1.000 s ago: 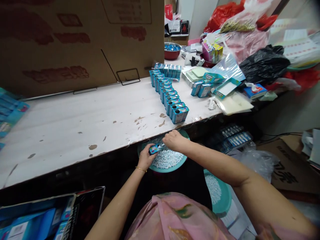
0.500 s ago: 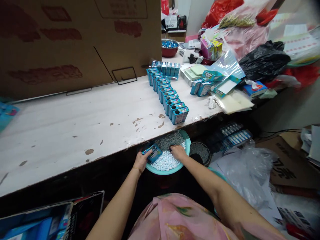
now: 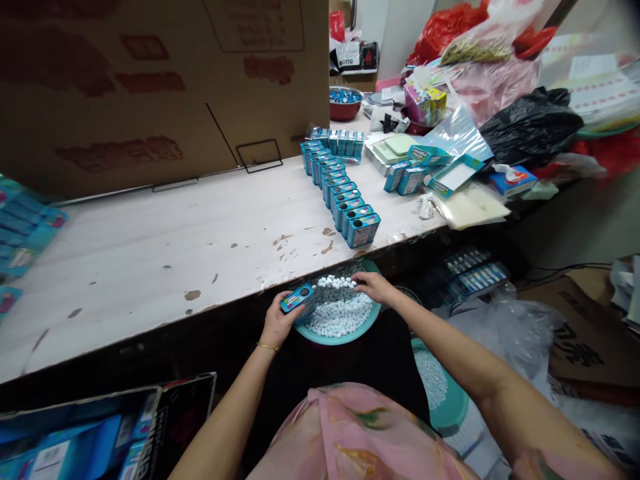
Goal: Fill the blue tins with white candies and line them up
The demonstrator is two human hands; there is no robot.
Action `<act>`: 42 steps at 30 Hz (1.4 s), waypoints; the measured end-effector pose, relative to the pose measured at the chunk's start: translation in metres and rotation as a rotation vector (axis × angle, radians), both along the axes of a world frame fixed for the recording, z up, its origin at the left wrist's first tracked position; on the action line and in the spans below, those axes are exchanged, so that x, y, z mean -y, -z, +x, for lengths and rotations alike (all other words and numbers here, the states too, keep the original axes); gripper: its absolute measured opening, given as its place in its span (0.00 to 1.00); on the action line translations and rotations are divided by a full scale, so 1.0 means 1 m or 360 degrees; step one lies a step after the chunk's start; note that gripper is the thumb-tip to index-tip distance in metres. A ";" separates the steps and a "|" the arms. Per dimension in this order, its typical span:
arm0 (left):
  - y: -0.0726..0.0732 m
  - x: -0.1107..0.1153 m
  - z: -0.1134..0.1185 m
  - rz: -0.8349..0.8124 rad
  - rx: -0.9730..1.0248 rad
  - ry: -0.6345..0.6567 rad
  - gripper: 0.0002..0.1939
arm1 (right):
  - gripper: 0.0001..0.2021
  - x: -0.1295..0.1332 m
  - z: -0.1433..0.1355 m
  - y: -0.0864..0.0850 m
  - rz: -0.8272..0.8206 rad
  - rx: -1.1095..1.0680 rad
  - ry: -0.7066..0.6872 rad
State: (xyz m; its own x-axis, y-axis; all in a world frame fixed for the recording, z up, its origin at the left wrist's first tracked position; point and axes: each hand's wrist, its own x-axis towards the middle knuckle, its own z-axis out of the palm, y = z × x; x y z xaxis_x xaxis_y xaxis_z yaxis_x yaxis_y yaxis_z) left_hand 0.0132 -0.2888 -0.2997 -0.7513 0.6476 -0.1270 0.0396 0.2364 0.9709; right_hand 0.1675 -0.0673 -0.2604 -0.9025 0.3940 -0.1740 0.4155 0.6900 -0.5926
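Observation:
My left hand [image 3: 278, 323] grips a small blue flip-top style box [image 3: 299, 299], tilted, with a dark round hole in its top end. Its label is too small to read. My right hand [image 3: 374, 287] is closed at the right rim of a turquoise basin [image 3: 371, 323]. A raised row of white pellets [image 3: 336, 283] stretches from its fingertips towards the box's top; whatever carries them is hidden. Below, the basin holds many loose white pellets [image 3: 340, 319], candy-like in look. Both hands are over the basin, under the table's front edge.
On the white table [image 3: 240, 233] stands a row of blue boxes [image 3: 345, 200] with round holes on top. A large cardboard carton [image 3: 165, 93] stands behind. Loose packaging [image 3: 457, 175] lies right. Another turquoise tub [image 3: 447, 407] sits low right; an open box [image 3: 75, 440] is low left.
My right hand has come up out of the pellets and moved right, with a row of white pellets now raised. My left hand has turned the box so its holed top faces up.

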 end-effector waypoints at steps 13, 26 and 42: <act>0.000 -0.023 0.009 -0.0135 -0.0513 0.0253 0.19 | 0.11 0.053 -0.042 -0.099 0.1099 0.0442 -0.0618; 0.012 -0.022 0.006 0.0101 -0.0127 0.0139 0.21 | 0.09 0.020 -0.011 -0.089 0.1037 0.0454 -0.0464; 0.002 0.008 -0.008 -0.0035 -0.0089 -0.0092 0.23 | 0.15 0.023 -0.022 0.065 0.0252 0.0509 -0.0003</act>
State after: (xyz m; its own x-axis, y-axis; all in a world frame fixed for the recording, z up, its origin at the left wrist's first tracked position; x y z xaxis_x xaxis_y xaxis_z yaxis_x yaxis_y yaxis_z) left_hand 0.0050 -0.2969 -0.3019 -0.7937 0.6004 -0.0974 0.0792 0.2608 0.9621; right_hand 0.1454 -0.0901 -0.3256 -0.8131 0.4370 -0.3847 0.5612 0.7641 -0.3181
